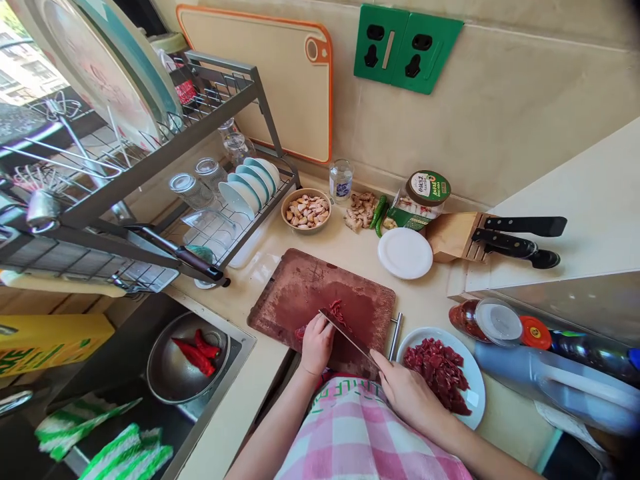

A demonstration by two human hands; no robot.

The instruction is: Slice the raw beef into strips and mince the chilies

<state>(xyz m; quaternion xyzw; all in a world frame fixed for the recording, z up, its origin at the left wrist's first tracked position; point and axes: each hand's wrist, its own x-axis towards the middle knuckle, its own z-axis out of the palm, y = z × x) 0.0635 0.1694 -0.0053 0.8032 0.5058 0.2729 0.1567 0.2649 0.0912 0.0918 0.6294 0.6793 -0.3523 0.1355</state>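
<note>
On the brown cutting board [310, 280], my right hand [403, 381] grips a kitchen knife [350, 335] by its handle. The blade runs up and left to my left hand [317, 343], whose curled fingers press on a piece of raw red meat [300, 332], partly hidden beneath them. Thin meat strips [336, 310] lie on the board just past the blade. Right of the board, close to my right forearm, a white plate [479, 393] holds a heap of sliced red meat [440, 373].
Left are a dish rack [265, 113] and a sink [240, 347] holding a metal pan [155, 373] with red peppers. Behind the board stand a bowl of garlic [306, 210], a glass [341, 180], ginger [361, 210] and a small white plate [405, 253]. A knife block [453, 237] and bottles [540, 373] line the right.
</note>
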